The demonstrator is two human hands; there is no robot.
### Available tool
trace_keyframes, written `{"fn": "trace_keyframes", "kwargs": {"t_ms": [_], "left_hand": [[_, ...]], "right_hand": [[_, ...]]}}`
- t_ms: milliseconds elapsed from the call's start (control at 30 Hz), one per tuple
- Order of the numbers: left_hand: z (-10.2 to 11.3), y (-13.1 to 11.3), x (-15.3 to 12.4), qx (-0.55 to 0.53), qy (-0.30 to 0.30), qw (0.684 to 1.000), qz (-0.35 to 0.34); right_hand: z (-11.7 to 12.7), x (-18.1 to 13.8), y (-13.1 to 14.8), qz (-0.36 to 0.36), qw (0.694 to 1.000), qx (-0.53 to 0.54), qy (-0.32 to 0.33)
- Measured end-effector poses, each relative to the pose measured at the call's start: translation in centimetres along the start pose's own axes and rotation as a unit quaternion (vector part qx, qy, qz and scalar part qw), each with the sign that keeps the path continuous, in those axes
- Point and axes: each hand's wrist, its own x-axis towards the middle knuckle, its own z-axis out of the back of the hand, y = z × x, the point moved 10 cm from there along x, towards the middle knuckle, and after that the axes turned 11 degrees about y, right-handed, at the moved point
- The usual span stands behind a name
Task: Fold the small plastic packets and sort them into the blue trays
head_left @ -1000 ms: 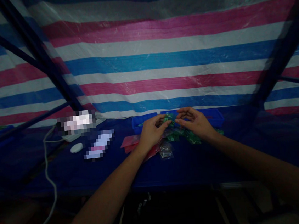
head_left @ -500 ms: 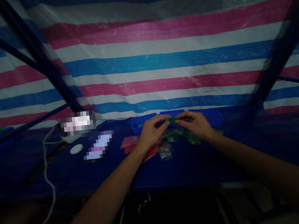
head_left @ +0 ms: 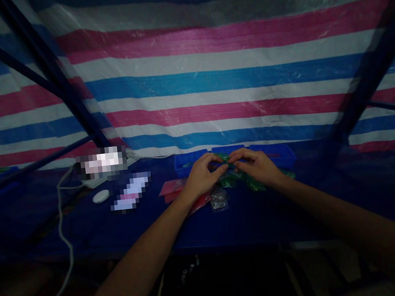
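Observation:
My left hand (head_left: 202, 175) and my right hand (head_left: 256, 165) meet above a dark blue table (head_left: 128, 226), fingertips pinched together on a small green plastic packet (head_left: 224, 157). Under the hands lies a heap of more green packets (head_left: 254, 182). A clear little bag (head_left: 219, 198) with small dark bits in it rests just below my left hand. Pink packets (head_left: 171, 187) lie to the left of my left wrist. A low blue tray (head_left: 283, 154) stands right behind the hands.
A white cable (head_left: 64, 228) runs down the left side, past a small white oval object (head_left: 101, 196). Two blurred-out items sit at the back left. A striped pink, white and blue tarpaulin (head_left: 211, 80) closes off the back, with dark poles at both sides.
The hands have drawn a little closer together on the green packet, with fingertips now almost touching. The arms and the other items stay where they were.

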Motion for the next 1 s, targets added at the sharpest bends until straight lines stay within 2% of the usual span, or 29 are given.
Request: {"fn": "trace_keyframes", "kwargs": {"t_ms": [100, 300, 467, 567, 667, 767, 900, 1000], "left_hand": [[-0.3, -0.2, -0.1, 0.020, 0.008, 1.000, 0.003], [-0.1, -0.7, -0.1, 0.047, 0.005, 0.999, -0.005], [1.7, -1.1, -0.4, 0.207, -0.022, 0.978, 0.018], [3.6, -0.5, -0.7, 0.301, -0.051, 0.951, 0.037], [4.4, 1.8, -1.0, 0.374, -0.029, 0.923, 0.084], [4.2, 4.4, -1.3, 0.401, 0.009, 0.905, 0.140], [3.4, 5.2, -1.3, 0.398, 0.032, 0.904, 0.152], [2.9, 4.8, -1.1, 0.390, 0.047, 0.908, 0.146]], "right_hand": [[-0.7, 0.1, 0.4, 0.001, 0.999, 0.018, 0.031], [-1.1, -0.1, 0.2, -0.039, 0.996, 0.071, 0.048], [-0.8, -0.2, -0.1, -0.053, 0.998, -0.007, 0.033], [-0.4, -0.2, 0.4, -0.037, 0.992, -0.114, 0.027], [-0.7, -0.3, 2.1, 0.032, 0.964, -0.262, 0.041], [-1.3, -0.5, 2.9, 0.071, 0.931, -0.352, 0.066], [-1.1, -0.6, 3.0, 0.063, 0.900, -0.426, 0.070], [0.4, -0.4, 3.1, 0.005, 0.869, -0.493, 0.037]]}}
